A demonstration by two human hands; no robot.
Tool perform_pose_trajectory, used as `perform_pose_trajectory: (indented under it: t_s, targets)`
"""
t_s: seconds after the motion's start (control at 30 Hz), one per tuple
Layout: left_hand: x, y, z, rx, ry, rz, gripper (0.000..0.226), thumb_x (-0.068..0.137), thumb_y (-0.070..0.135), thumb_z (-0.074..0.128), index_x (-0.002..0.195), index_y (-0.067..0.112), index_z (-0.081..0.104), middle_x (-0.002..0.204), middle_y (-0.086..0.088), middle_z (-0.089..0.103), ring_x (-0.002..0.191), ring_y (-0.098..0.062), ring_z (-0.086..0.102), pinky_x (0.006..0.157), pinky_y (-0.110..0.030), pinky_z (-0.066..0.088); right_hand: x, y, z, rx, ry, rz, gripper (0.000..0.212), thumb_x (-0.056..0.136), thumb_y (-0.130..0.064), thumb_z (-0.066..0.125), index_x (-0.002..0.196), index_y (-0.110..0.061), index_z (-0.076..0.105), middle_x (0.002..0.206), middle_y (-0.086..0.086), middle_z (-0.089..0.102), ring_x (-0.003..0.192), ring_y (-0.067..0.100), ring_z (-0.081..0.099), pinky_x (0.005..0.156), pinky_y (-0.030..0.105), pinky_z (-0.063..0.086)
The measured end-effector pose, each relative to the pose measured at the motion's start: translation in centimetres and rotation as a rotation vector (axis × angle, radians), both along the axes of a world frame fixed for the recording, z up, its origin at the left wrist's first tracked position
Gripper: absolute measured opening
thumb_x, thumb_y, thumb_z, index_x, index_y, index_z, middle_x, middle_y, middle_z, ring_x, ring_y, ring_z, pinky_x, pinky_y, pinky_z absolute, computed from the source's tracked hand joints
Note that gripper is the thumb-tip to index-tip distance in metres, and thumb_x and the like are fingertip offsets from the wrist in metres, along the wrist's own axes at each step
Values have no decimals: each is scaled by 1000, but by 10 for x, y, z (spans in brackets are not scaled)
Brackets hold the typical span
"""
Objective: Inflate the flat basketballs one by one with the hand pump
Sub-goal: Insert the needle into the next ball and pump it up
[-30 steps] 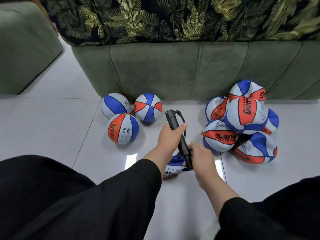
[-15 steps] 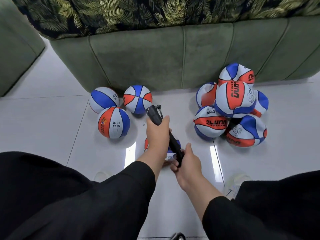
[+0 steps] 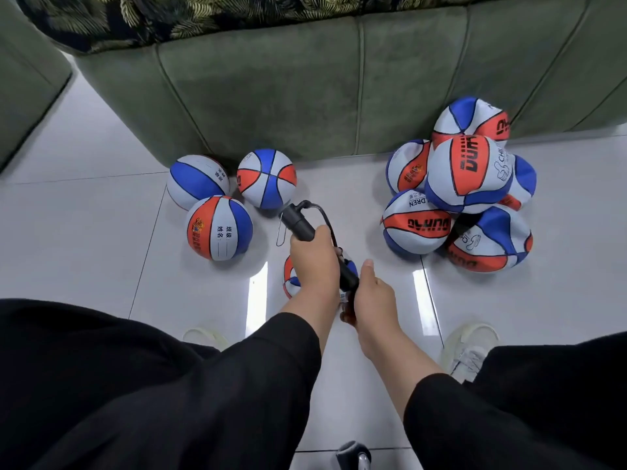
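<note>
Head view is showing my left hand gripping the black hand pump while my right hand is clasping its lower end over the flat basketball on the floor. Pumping at this tilt is risking bending the needle or pulling it out.
</note>
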State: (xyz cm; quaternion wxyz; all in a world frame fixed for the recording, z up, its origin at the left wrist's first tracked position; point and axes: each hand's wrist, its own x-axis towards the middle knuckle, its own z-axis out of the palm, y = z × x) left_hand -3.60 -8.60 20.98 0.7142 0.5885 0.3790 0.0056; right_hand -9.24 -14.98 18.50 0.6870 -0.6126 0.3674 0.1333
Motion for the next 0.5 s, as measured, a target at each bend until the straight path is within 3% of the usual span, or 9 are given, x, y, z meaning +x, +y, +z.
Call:
perform_pose_trajectory:
  t_s: [0.17,0.23,0.33,0.5]
  targets:
    - [3,1,0,-20,7,-33,7,97,19,57,101,15,54,67,-7,59,43,-9,53,43,-19,46,7,-5,-2,-18,50,-13,66,106,-57,34,93,-3,70,65,10,54,52,23,51,62,38,52]
    - [6,3,2,-17,9,-34,8,98,24,60,101,17,56,66,-6,60,45,-10,55,47,-23,49,8,-2,-6,-24,52,-30,66,108,-52,33,94,3,67,64,11,52,48,22,48,59,37,49]
    - [12,12,3,8,10,-3,8,96,24,59,102,19,56,67,-4,60,53,-14,58,54,-27,50,5,-1,-11,-28,58,-43,56,110,-44,33,86,-2,62,61,9,51,47,22,45,53,34,43]
    - [17,24,3,22,40,34,3,94,22,55,96,21,53,66,-3,59,61,-19,55,62,-32,50,-2,-1,-17,-71,61,-10,54,110,-42,31,81,-6,59,53,6,49,48,24,46,60,38,45]
